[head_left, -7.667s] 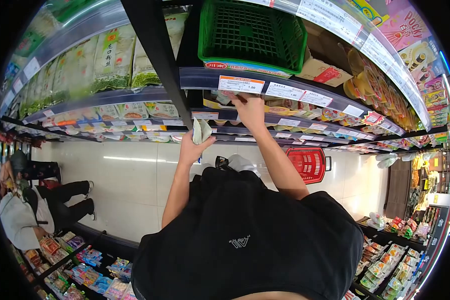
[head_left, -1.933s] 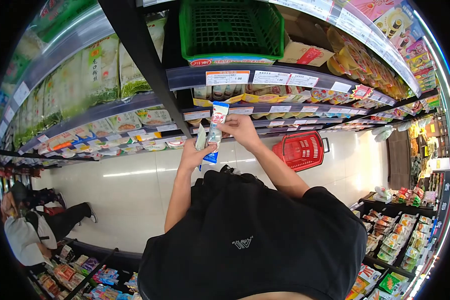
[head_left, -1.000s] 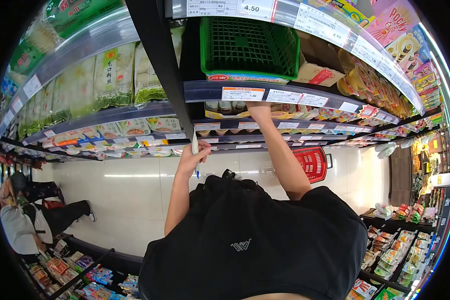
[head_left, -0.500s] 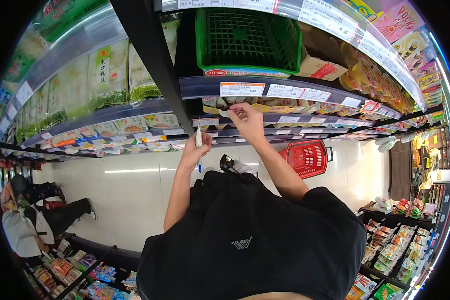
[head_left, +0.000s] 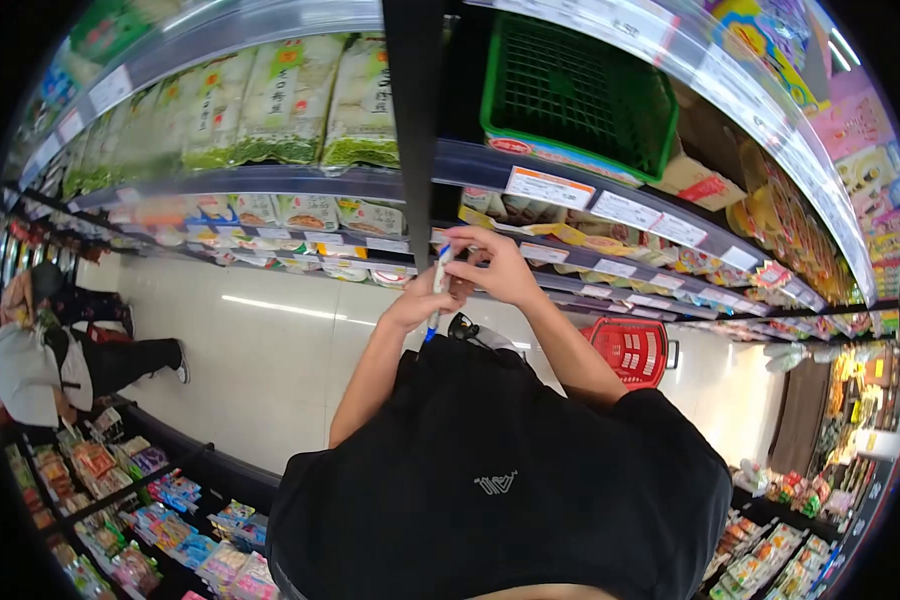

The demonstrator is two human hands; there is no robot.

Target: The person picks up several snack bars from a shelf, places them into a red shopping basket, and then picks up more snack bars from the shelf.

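Note:
My left hand is closed around a slim white pen-like stick with blue ends, held nearly upright in front of my chest. My right hand meets it from the right, thumb and index finger curled together near the stick's upper end. Whether its fingertips grip the stick or a thin slip beside it I cannot make out. Just beyond the hands are the shelf edge with price labels and a dark upright post.
A green plastic basket sits on the upper shelf, with bagged noodles left of the post. A red shopping basket stands on the floor at right. Another person is low at the far left. Snack racks lie behind me.
My right hand has come away from the lower shelf's label strip, where it held a white slip, and joined my left hand. The view has turned, shifting the shelves rightward.

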